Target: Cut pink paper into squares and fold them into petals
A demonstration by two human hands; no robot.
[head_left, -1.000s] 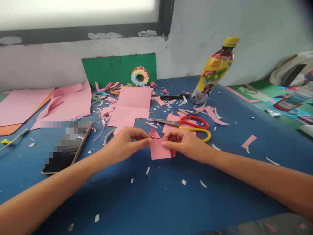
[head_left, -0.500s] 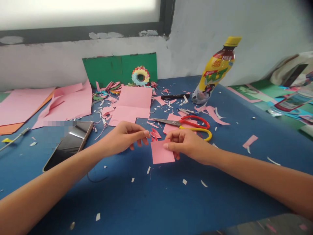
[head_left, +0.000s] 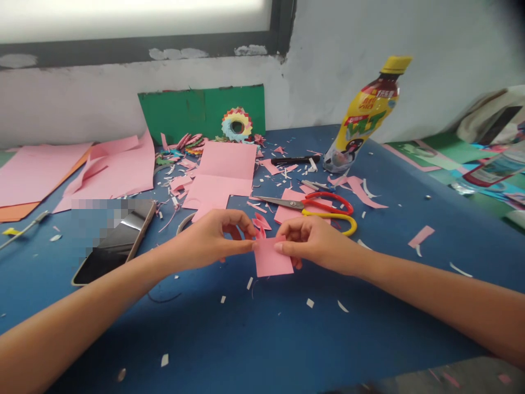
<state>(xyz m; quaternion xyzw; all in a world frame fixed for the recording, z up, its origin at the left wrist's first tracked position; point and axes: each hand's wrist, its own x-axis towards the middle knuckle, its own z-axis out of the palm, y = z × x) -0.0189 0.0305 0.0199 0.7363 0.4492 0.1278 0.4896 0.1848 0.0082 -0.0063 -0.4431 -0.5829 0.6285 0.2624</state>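
A small pink paper square (head_left: 273, 260) is held up above the blue table by both hands. My right hand (head_left: 309, 241) pinches its upper right side, thumb on the near face. At the upper left edge, my left hand (head_left: 223, 238) is closed with thumb and fingertips on the paper. Just behind the square lie small folded pink paper pieces (head_left: 261, 221). Scissors (head_left: 303, 205) with one red and one yellow handle rest beyond my right hand, partly over another pink paper piece (head_left: 287, 197).
A phone (head_left: 118, 243) lies left of my left forearm. Larger pink sheets (head_left: 223, 169), a black pen (head_left: 295, 160) and a folded paper ring (head_left: 237, 126) are farther back. A yellow-labelled bottle (head_left: 361, 120) stands at the back right. Paper scraps litter the blue table (head_left: 246, 339).
My left hand has moved slightly right and closed on the left edge of the pink paper square. My right hand keeps its hold, almost still.
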